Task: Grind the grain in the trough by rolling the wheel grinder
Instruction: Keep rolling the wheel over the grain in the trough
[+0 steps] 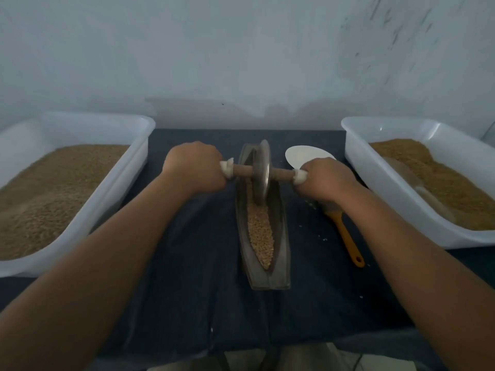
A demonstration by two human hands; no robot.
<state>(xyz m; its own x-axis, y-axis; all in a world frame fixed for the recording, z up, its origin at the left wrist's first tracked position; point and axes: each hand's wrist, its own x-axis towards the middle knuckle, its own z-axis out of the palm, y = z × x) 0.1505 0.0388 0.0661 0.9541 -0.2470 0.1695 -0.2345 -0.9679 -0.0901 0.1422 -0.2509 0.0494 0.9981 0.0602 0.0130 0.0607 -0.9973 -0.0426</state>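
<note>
A long, boat-shaped metal trough [282, 236] lies lengthwise in the middle of the dark cloth, with pale grain [260, 231] along its bottom. The grinder's metal wheel [262, 172] stands upright in the far half of the trough, on a wooden axle whose ends are wrapped in white cloth. My left hand [194, 167] grips the axle's left end. The right end is gripped by my right hand [325, 178]. Both arms reach forward on either side of the trough.
A white tub [139, 145] of brown grain stands at the left, and a second white tub [356, 151] of grain at the right. A white scoop with an orange handle [348, 242] lies right of the trough. A pale wall rises behind the table.
</note>
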